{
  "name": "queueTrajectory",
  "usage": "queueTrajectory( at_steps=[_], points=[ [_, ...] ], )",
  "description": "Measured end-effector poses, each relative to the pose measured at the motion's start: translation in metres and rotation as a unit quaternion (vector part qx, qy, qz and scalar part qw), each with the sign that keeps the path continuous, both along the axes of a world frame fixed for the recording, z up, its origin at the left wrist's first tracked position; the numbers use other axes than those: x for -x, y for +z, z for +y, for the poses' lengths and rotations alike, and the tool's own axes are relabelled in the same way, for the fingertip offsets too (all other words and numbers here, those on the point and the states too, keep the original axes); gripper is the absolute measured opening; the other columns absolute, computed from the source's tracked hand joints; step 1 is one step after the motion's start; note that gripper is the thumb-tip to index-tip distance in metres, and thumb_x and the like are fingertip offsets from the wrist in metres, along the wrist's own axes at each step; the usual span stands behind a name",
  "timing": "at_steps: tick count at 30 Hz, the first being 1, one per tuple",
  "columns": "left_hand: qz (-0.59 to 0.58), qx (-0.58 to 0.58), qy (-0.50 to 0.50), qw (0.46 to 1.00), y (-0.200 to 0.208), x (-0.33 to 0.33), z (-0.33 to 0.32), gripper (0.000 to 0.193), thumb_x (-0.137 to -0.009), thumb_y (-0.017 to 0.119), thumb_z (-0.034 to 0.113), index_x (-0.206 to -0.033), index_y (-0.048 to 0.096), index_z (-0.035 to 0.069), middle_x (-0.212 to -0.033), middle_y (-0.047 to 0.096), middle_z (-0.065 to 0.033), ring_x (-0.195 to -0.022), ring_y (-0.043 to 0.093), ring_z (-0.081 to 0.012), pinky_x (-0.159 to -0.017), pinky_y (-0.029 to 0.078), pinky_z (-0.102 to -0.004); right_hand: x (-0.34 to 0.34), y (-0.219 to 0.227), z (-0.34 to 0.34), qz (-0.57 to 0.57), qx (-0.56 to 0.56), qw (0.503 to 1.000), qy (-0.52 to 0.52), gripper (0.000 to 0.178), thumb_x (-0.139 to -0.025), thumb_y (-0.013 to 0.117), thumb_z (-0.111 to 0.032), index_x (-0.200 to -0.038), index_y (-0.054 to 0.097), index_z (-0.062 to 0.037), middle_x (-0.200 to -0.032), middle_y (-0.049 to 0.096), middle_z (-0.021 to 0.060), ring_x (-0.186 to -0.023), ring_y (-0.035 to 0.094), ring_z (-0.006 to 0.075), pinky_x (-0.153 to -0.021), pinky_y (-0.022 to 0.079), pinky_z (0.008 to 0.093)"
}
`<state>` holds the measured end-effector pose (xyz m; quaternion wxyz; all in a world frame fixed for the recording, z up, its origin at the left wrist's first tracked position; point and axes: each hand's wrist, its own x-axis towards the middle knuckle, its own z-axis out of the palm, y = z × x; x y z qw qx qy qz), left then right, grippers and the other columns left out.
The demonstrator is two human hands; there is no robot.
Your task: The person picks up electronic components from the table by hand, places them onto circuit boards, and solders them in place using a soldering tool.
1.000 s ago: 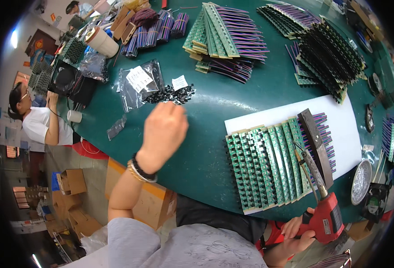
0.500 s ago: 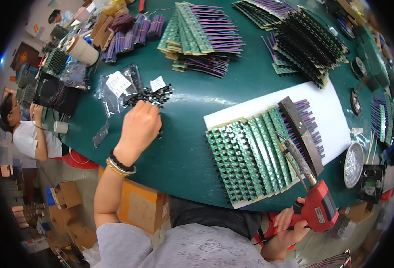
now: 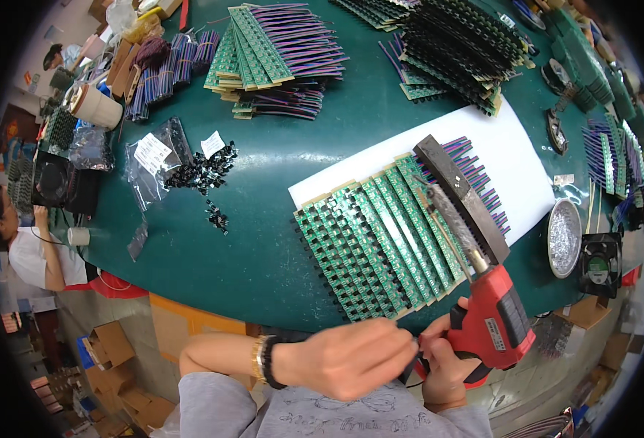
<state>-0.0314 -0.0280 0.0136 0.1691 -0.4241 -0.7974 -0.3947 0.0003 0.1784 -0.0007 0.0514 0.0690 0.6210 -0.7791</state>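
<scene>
White fabric covers a co-worker [image 3: 41,252] at the left edge of the frame, near a black fan [image 3: 53,179] and a white cup [image 3: 78,236] on the green bench [image 3: 256,255]; toward the upper left you have bundles of purple wires [image 3: 165,82]; below them a clear bag [image 3: 139,186] with a white label lies against a loose heap of small black parts [image 3: 198,171], a smaller cluster [image 3: 217,217] just beneath it; a fanned stack of green strips [image 3: 252,51] with purple wires lies at the upper middle. Your left hand [image 3: 358,358] is at the lower centre, its fingers drawn together, their tips right beside your right hand; I cannot tell whether they pinch anything; above it the row of circuit boards [image 3: 373,248] lies side by side on a white sheet [image 3: 515,146], black parts set along the leftmost ones; your right hand [image 3: 446,365], right of the lower centre, has its fingers wrapped around the grip of a red soldering gun [image 3: 493,321], its barrel slanting to the upper left over the boards; a dark metal bar [image 3: 460,193] lies across their right side; a metal bowl [image 3: 564,237] and a second fan [image 3: 600,263] stand at the right.
</scene>
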Motion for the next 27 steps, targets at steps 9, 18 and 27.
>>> queueTrajectory(
  at_steps=[9, 18, 27],
  points=[
    [0.01, -0.033, 0.018, 0.999, -0.006, -0.003, 0.021, 0.028, -0.074, 0.065, 0.007, -0.095, 0.068, -0.011, -0.092, 0.068, -0.0213, -0.081, 0.067, -0.0299, -0.076, 0.06, -0.0371, 0.001, 0.017, -0.004, -0.094, -0.074, 0.993, 0.021, 0.061, -0.077, 0.054, 0.006, -0.135, 0.038, 0.0042, -0.077, 0.06, 0.0117, -0.061, 0.053, 0.0125, -0.056, 0.042, 0.0233],
    [-0.044, -0.05, 0.03, 0.997, -0.011, 0.002, 0.021, 0.032, -0.074, 0.064, 0.008, -0.1, 0.065, -0.011, -0.096, 0.064, -0.018, -0.084, 0.065, -0.0292, -0.08, 0.06, -0.0383, 0.006, -0.015, 0.008, 0.141, -0.191, 0.969, 0.074, 0.065, -0.074, 0.058, 0.009, -0.136, 0.036, 0.0047, -0.071, 0.059, 0.0108, -0.054, 0.051, 0.0119, -0.051, 0.042, 0.0233],
    [0.008, 0.044, -0.011, 0.999, -0.002, 0.01, 0.008, 0.03, -0.071, 0.064, 0.004, -0.096, 0.067, -0.012, -0.088, 0.066, -0.0175, -0.076, 0.065, -0.0274, -0.073, 0.059, -0.0349, 0.008, -0.019, 0.016, 0.206, -0.335, 0.904, 0.168, 0.068, -0.075, 0.056, 0.014, -0.138, 0.036, 0.0012, -0.073, 0.06, 0.011, -0.052, 0.049, 0.0109, -0.05, 0.042, 0.0235]
  ],
)
